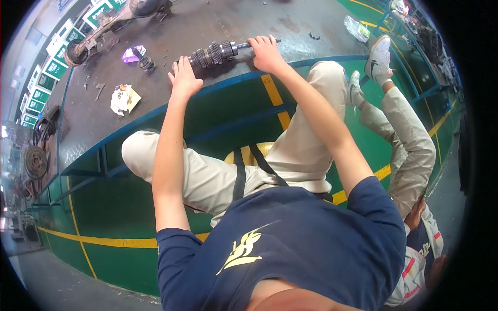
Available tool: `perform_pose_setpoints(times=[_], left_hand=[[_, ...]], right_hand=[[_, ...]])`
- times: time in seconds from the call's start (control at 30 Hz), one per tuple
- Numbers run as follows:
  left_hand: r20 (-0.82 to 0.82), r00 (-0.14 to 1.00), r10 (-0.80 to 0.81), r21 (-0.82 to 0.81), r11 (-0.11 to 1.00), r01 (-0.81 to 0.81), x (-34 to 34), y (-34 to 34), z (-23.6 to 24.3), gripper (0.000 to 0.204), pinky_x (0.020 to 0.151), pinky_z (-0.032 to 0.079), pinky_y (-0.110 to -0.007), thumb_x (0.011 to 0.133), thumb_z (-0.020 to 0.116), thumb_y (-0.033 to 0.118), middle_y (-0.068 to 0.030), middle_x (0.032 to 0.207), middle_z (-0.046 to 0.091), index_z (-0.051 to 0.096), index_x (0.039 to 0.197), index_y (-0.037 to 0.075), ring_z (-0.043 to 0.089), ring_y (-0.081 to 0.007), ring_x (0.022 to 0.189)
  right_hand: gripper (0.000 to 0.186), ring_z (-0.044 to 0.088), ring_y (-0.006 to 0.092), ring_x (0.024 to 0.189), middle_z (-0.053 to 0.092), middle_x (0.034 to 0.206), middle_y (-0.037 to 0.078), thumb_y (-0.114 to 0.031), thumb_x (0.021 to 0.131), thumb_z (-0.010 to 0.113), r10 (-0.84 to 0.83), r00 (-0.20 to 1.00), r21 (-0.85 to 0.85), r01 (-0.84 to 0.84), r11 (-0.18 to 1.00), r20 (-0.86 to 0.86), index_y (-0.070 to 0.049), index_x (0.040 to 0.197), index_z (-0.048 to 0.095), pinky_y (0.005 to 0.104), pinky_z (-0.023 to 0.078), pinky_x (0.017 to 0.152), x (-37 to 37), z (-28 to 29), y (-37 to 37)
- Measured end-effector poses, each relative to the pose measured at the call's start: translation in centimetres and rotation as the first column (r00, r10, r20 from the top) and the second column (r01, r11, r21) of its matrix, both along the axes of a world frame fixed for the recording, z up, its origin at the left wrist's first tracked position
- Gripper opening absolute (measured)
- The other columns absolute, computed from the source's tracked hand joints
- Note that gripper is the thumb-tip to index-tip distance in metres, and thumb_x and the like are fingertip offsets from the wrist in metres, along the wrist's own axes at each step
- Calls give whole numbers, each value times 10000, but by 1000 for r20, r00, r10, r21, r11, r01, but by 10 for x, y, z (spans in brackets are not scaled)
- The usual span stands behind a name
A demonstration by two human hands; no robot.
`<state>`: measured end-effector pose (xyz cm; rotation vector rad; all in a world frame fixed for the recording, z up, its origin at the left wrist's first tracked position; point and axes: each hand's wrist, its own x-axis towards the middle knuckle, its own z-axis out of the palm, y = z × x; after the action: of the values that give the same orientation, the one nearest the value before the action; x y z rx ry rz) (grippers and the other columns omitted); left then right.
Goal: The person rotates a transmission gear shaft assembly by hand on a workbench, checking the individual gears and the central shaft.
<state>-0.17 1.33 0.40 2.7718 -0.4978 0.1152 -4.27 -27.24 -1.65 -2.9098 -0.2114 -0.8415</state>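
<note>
A metal shaft with a stack of gears (213, 53) lies across the dark steel worktable (306, 28), parallel to its near edge. My left hand (184, 78) holds the shaft's left end, fingers curled over it. My right hand (264, 52) grips the slimmer right end, whose tip sticks out beyond my fingers. To the left are a smaller geared shaft (146, 65), a purple-and-white packet (130, 54), a crumpled paper on a card (123, 99) and a small metal tool (99, 92).
A long axle assembly (76, 52) lies at the back left. A plastic bag (355, 28) sits near the right edge. Another person's legs and shoes (378, 57) are beside me at the right. More machine parts (36, 160) stand beyond the table's left end.
</note>
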Motion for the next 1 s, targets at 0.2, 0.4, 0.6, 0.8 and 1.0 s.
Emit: perform_pose_setpoints(times=[0.2, 0.4, 0.6, 0.8, 1.0], left_hand=[[8, 999, -33, 22, 999, 33, -37, 10, 6, 890, 1166, 101, -586, 696, 580, 78, -181, 1572, 192, 189, 1493, -1, 123, -396, 1467], [71, 997, 8, 11, 1000, -9, -46, 5, -5, 884, 1162, 93, -595, 708, 560, 59, -200, 1564, 196, 171, 1499, -5, 126, -410, 1462], [92, 994, -58, 48, 997, 54, -9, 3, 0, 886, 1164, 83, -596, 716, 579, 85, -131, 1589, 177, 189, 1509, 28, 126, -399, 1466], [-19, 1000, 1, -60, 998, -2, 38, -2, -7, 866, 1166, 94, -593, 715, 575, 99, -126, 1584, 202, 219, 1502, 33, 160, -391, 1461], [11, 1000, 24, -66, 998, -24, 27, -14, 3, 837, 1164, 87, -603, 712, 589, 122, -128, 1541, 284, 262, 1477, 27, 222, -386, 1437]], right_hand=[[474, 468, 334, 1215, 560, 1187, 146, -1, 730, 550, 99, 992, 101, -90, 991, -79, -43, 1203, 540, 492, 258, 1110, -27, 12, -1], [499, 491, 323, 1196, 581, 1173, 141, 13, 719, 541, 173, 985, -63, -172, 983, 9, -31, 1216, 557, 465, 272, 1107, -26, 8, -4], [546, 453, 284, 1280, 565, 1259, 132, -4, 752, 523, 68, 984, -55, -78, 995, -164, -50, 1296, 532, 476, 201, 1157, 8, 4, -14], [555, 432, 277, 1307, 550, 1294, 127, -11, 758, 522, 31, 996, -32, -34, 999, -87, -64, 1310, 524, 485, 153, 1173, 28, 7, -5], [562, 423, 289, 1308, 546, 1299, 123, -19, 742, 536, 15, 1000, 10, -15, 1000, -8, -71, 1301, 521, 476, 186, 1156, 30, -4, -8]])
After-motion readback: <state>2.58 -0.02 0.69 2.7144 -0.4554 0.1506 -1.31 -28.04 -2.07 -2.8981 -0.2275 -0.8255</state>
